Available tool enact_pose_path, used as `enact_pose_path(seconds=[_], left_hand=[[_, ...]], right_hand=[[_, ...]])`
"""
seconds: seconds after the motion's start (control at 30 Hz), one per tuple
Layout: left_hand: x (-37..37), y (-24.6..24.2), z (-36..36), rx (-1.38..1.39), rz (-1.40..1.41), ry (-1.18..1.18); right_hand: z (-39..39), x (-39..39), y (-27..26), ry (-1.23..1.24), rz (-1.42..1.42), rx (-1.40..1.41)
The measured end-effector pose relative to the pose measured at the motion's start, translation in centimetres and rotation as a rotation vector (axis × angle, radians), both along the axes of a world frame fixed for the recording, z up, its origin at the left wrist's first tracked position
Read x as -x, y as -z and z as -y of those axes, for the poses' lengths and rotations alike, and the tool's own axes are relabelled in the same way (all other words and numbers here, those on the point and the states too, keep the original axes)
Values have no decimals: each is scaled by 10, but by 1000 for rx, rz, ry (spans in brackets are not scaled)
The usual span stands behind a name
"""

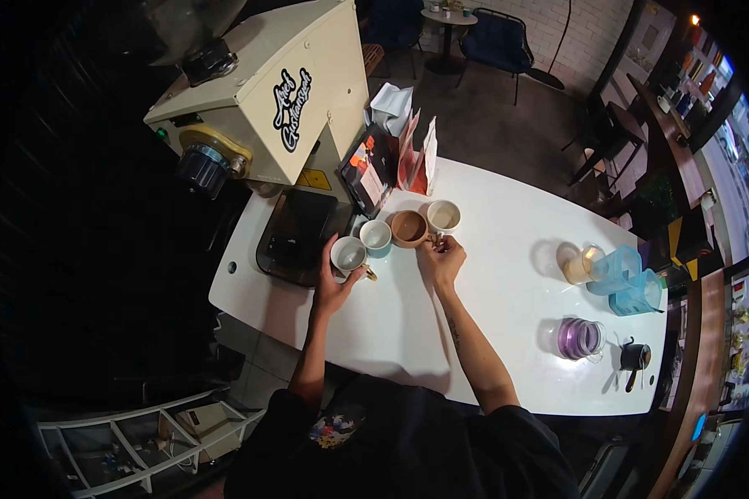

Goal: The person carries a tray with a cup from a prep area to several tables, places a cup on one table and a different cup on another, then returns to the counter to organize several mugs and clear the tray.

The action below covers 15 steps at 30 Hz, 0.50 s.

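Observation:
Several cups stand close together in a slanting row on a white table. My left hand is around the leftmost, a white cup with a gold handle, thumb and fingers on opposite sides. Beside it is a cup with a pale blue-green outside, then a brown cup, then a cream cup at the right end. My right hand has its fingertips closed at the handles of the brown and cream cups; which handle it grips, I cannot tell. No drink is plain in the cups.
A cream coffee grinder stands at the left, over a dark tray. Bags and a dark printed box are behind the cups. At the table's right are a purple glass jug, blue plastic containers and a small black pot.

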<state>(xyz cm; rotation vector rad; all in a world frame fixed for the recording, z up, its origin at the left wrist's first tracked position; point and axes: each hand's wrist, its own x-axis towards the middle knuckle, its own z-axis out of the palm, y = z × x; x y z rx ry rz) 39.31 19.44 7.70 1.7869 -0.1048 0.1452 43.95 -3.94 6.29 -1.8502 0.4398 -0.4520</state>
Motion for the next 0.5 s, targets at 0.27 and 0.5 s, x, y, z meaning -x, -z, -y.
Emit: enact_pose_path(seconds=[0.27, 0.5], left_hand=[[-11, 7, 6, 27, 67, 22], [-20, -1, 19, 72, 78, 54]], right_hand=[[42, 29, -6, 39, -20, 31], [89, 61, 5, 152, -39, 95]])
